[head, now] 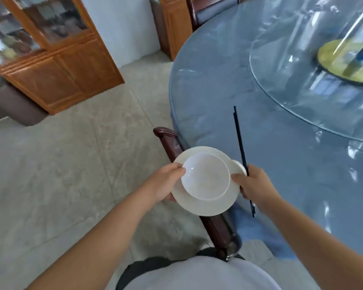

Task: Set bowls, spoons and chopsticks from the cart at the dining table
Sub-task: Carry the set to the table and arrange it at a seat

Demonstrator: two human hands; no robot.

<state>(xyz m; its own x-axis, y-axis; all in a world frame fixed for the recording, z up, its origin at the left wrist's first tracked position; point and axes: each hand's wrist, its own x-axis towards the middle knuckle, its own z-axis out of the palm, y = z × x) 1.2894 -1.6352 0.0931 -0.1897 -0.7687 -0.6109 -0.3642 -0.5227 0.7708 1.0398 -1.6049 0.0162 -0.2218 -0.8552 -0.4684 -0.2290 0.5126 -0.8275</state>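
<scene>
Your left hand (166, 183) grips the left rim of a white plate (197, 206), thumb on the rim of the white bowl (205, 176) seated in it. The bowl holds nothing visible. Your right hand (253, 185) holds the plate's right edge and clamps dark chopsticks (240, 143), which point away over the round dining table (218, 91). A chair back (168, 139) stands below the plate. Beyond, a glass turntable (302, 101) rests on the table.

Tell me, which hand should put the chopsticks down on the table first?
Probably the right hand. It grips the black chopsticks, whose tips already reach over the blue table. The left hand grips the plate with the bowl, out over the chair.
</scene>
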